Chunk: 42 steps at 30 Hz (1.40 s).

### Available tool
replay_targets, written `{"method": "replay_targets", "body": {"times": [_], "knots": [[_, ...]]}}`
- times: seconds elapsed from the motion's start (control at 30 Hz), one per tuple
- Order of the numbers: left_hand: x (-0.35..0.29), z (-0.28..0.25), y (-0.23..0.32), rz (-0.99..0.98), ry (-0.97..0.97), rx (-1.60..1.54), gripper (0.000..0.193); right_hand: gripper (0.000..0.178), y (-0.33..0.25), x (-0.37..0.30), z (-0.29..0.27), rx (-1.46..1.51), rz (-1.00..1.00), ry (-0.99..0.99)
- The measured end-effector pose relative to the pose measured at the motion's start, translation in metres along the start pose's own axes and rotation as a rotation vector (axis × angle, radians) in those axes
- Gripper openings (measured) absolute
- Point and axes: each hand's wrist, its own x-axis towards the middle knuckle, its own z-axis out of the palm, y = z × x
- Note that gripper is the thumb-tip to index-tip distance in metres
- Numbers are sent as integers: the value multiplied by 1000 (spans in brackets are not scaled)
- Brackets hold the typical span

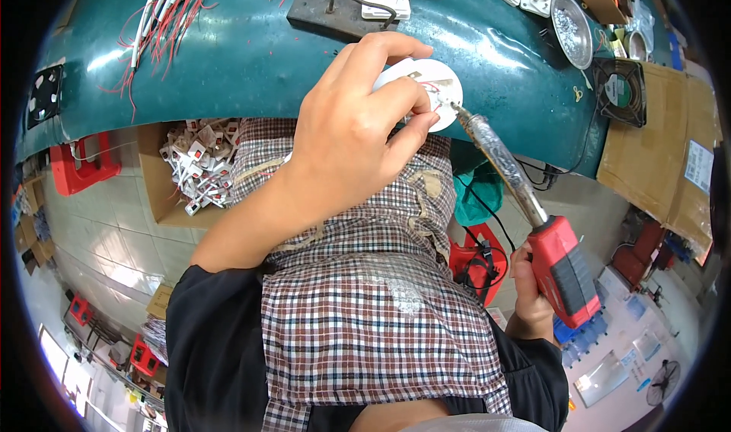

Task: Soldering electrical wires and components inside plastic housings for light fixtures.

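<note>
Two bare hands are at work in the head view. The left hand [358, 120] grasps a round white disc [448, 80], fingers curled over its near side; whether the thumb also pinches a fine strand cannot be told. The right hand [529, 291] is closed around the handle of a red-and-black soldering iron [496, 150], whose tip points at the disc's face, just beside the left thumb. A short red wire [430, 87] lies on the disc, within the left grip's reach. Beyond that grip, on the green table [236, 62], sits a dark block [312, 9]; farther right is a metal bowl [569, 32].

The step in hand appears to be soldering the wire to the disc. The next move likely calls for a steady left grip and a brief, exact touch of the tip.
</note>
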Motion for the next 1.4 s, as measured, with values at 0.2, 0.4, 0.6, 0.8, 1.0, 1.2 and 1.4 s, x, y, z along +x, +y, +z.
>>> {"method": "replay_targets", "body": {"times": [0.2,0.4,0.6,0.8,1.0,1.2,1.4], "knots": [[-1,-1,-2,6,-16,-18,15,34,6,6,1,-45,-104,-47],[0,-3,-2,11,-23,-24,15,34,4,20,8,-107,-304,-30],[0,-2,-3,21,-22,-27,16,31,-7,27,8,-140,-266,-65],[1,-3,-3,15,-22,-44,16,27,-21,37,6,-209,-313,-108],[-1,-3,-2,9,-23,-58,16,18,-32,34,1,-233,-159,-145],[1,-2,-5,2,-28,-78,17,22,-30,36,-1,-268,-295,-89],[-1,-3,-2,-4,-29,-68,18,26,-19,30,0,-199,-299,-29]]}}
